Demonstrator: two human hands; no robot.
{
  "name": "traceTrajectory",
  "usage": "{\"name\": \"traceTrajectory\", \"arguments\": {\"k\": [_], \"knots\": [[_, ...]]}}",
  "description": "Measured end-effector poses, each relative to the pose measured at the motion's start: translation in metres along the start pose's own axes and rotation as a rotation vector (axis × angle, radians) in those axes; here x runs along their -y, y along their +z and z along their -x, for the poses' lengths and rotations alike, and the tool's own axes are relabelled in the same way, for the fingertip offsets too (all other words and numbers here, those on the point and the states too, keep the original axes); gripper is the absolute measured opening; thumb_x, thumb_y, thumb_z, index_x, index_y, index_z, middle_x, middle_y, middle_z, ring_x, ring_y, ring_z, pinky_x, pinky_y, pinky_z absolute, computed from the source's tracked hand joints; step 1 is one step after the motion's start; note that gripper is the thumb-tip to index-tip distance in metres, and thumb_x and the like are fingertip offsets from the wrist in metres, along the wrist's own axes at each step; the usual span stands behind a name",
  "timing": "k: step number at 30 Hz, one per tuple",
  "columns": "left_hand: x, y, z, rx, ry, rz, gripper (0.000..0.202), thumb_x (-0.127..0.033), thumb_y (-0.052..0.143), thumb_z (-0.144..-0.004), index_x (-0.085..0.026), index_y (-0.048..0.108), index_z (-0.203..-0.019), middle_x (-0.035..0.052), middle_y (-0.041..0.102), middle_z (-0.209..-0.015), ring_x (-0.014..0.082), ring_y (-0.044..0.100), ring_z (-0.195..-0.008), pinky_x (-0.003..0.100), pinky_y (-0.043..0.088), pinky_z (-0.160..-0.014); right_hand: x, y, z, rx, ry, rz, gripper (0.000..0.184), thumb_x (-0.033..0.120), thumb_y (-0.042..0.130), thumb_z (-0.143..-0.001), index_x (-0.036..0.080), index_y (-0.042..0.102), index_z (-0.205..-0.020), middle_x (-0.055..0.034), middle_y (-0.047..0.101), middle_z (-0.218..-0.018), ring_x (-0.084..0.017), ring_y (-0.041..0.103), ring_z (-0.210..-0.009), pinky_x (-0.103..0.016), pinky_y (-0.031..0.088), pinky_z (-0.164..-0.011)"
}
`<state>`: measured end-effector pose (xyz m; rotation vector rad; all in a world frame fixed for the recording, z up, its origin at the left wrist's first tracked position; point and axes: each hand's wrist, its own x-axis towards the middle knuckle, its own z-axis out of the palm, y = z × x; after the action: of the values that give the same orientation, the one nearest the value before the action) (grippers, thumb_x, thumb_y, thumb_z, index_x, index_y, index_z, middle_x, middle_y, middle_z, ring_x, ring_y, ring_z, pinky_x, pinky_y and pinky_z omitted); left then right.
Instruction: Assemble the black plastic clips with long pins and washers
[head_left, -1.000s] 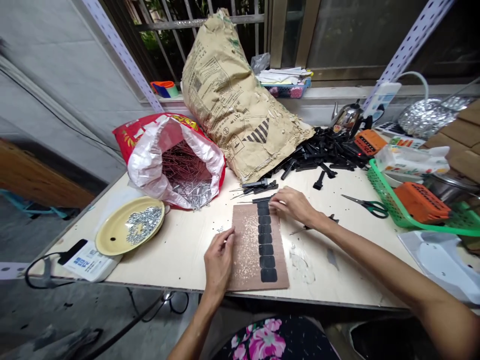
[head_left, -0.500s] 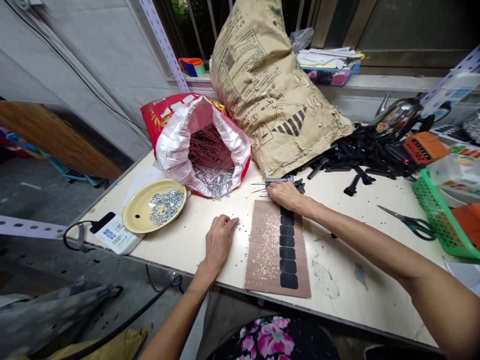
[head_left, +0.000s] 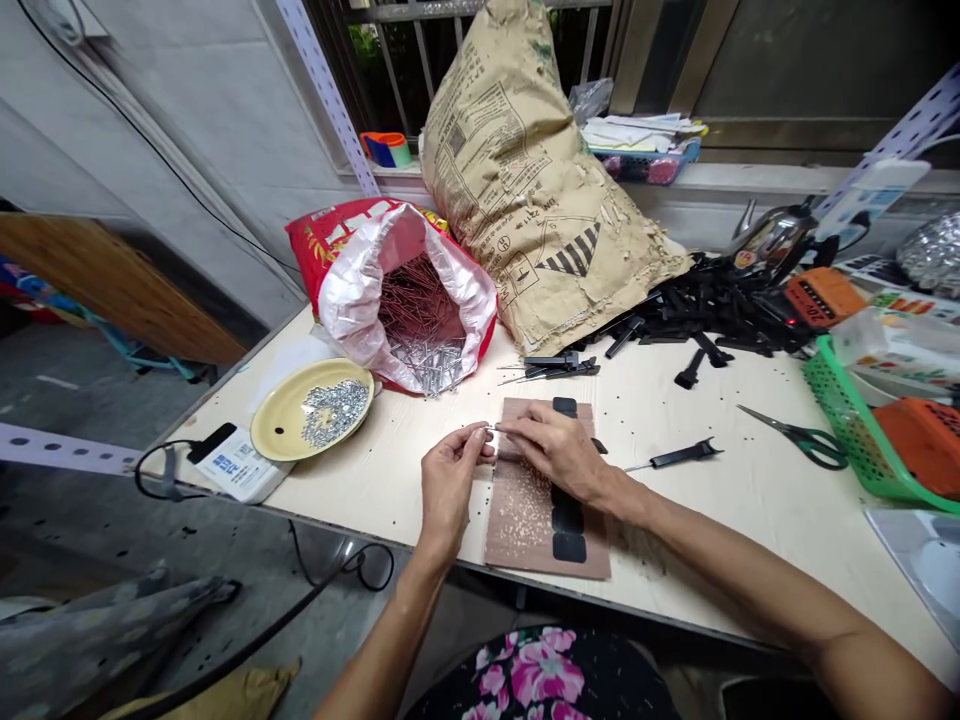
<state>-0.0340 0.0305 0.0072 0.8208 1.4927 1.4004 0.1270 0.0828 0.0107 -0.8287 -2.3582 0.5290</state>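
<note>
My left hand (head_left: 448, 490) is closed in a pinch at the left edge of a brown board (head_left: 517, 545). Whatever lies between its fingertips is too small to name. Facing it, my right hand (head_left: 559, 452) is closed over the board on a black-handled metal pin, mostly hidden by the hand; a dark end (head_left: 598, 446) pokes out behind. The fingertips of both hands almost meet. Tiny pale bits and a column of black rounded squares (head_left: 568, 548) cover the board, partly under my right hand. Similar black-handled pins (head_left: 559, 366) lie beyond it, and another pin (head_left: 682, 455) lies right.
A yellow dish (head_left: 270, 430) of small silvery pieces stands left, by a white device (head_left: 244, 480). Behind are a red bag (head_left: 345, 290) of thin metal pins and a large paper sack (head_left: 517, 200). Black parts (head_left: 720, 300), scissors (head_left: 795, 435) and a green basket (head_left: 870, 440) sit right.
My right hand has come back from the black-handled pins toward me and left, now holding one. My left hand has moved slightly right, up to the right fingertips. The view has shifted a little.
</note>
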Motion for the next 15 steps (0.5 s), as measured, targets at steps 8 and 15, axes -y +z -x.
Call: {"name": "traceTrajectory", "arguments": {"k": [8, 15], "knots": [[-0.003, 0.013, 0.009, 0.056, 0.031, 0.057, 0.036, -0.039, 0.067, -0.074, -0.012, 0.067, -0.097, 0.0030, 0.067, -0.075, 0.0112, 0.061, -0.066, 0.028, 0.050, -0.072, 0.002, -0.012, 0.014, -0.067, 0.068, 0.157, 0.026, 0.025, 0.044, -0.094, 0.023, 0.063, -0.111, -0.0057, 0.058, -0.091, -0.014, 0.056, -0.080, -0.023, 0.045, -0.066], [-0.001, 0.021, 0.007, 0.082, -0.041, 0.177, 0.035, -0.033, 0.073, -0.068, -0.010, 0.067, -0.094, 0.0032, 0.068, -0.075, 0.0103, 0.062, -0.065, 0.027, 0.052, -0.072, 0.007, -0.010, 0.021, -0.092, 0.111, 0.196, 0.025, 0.027, 0.045, -0.093, 0.023, 0.065, -0.108, -0.0050, 0.058, -0.090, -0.013, 0.056, -0.079, -0.021, 0.042, -0.062]]}}
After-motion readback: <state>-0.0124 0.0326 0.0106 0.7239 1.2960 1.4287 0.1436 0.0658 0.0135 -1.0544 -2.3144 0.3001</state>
